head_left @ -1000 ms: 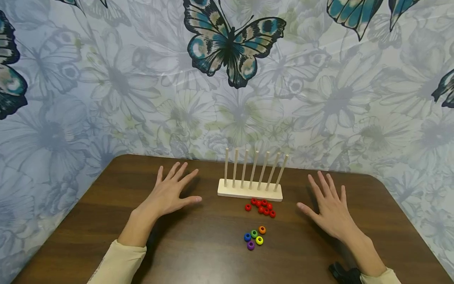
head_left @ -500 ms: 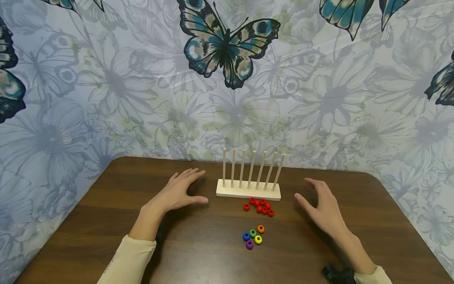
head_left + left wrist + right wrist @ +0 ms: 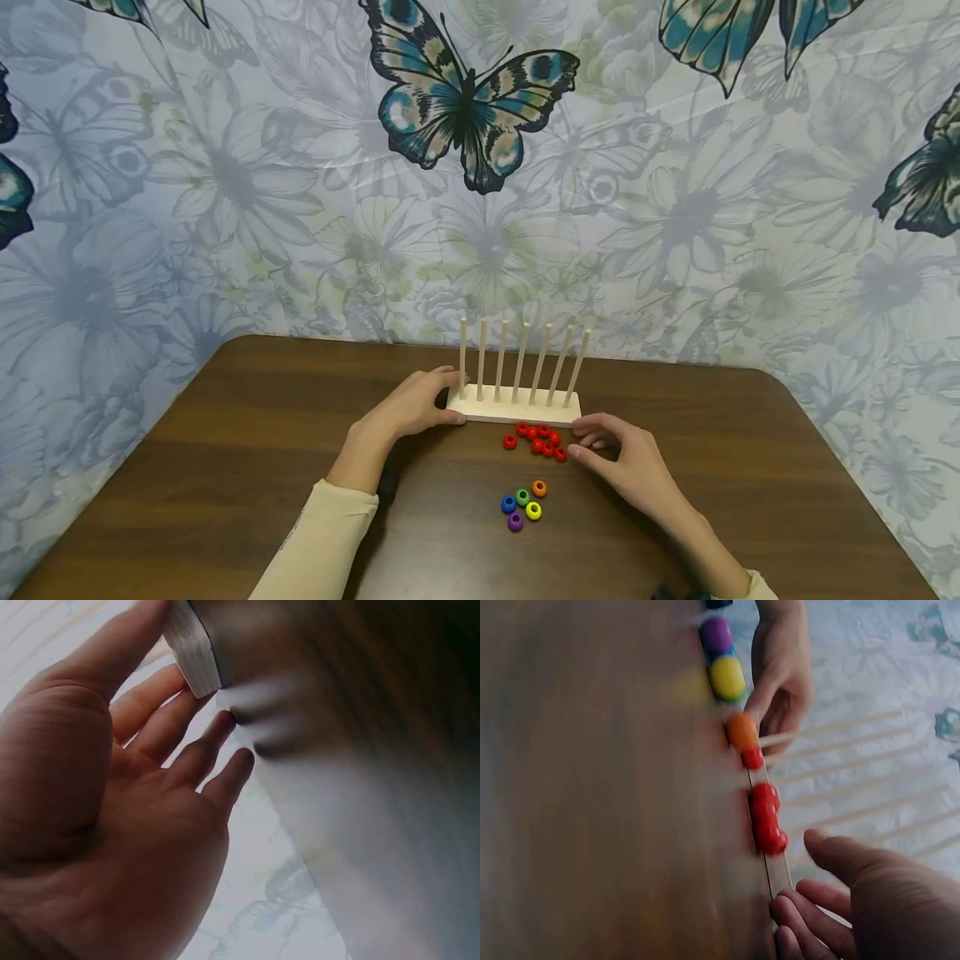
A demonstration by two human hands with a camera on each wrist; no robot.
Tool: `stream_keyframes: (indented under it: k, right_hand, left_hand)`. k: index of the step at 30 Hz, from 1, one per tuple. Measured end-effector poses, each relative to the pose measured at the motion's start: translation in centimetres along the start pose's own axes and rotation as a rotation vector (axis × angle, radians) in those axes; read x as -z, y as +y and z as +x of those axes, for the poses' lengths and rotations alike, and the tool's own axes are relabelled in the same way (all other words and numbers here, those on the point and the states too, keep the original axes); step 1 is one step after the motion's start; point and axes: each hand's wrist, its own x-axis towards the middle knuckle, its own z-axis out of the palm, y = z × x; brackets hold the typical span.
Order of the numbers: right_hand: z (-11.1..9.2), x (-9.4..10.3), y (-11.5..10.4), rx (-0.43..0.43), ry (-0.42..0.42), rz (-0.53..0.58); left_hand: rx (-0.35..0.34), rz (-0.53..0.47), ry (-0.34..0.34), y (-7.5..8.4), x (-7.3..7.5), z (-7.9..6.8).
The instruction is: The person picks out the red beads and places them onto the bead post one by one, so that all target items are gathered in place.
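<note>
A pale wooden peg stand (image 3: 517, 408) with a row of several upright pegs stands toward the back of the table. My left hand (image 3: 408, 408) grips its left end, thumb at the front and fingers behind; the left wrist view shows the base's corner (image 3: 196, 664) between them. At the stand's right end is my right hand (image 3: 633, 462), fingertips right at the base and thumb apart from them, beside the red beads (image 3: 537, 447) in front of the stand. Nearer lie an orange bead (image 3: 539, 489), a green bead (image 3: 522, 497), and blue, yellow and purple ones.
The brown wooden table (image 3: 225, 467) runs back to a wall covering (image 3: 315, 208) printed with flowers and butterflies. Part of a black object (image 3: 667, 593) shows at the bottom edge near the right sleeve.
Both hands have come inward from either side to the stand's ends. The left hand has taken hold of its end; the right fingers have bent and reached the other. The head view has shifted slightly.
</note>
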Motion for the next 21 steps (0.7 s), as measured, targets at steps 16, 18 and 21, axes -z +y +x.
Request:
stream_keyframes:
  k: [16,18,21]
  right_hand:
    - [-0.4,-2.3,-0.5,0.083,0.037,-0.049]
    - [-0.3,-2.3,-0.5,0.093,0.035,-0.048]
    - [-0.2,-2.1,-0.4,0.103,0.038,-0.055]
  left_hand:
    - [-0.055,-0.045,0.07,-1.5,-0.8,-0.7]
    - [-0.063,-0.045,0.087,-1.5,-0.8,-0.7]
    - [-0.074,-0.049,0.091,-1.3,-0.7,-0.6]
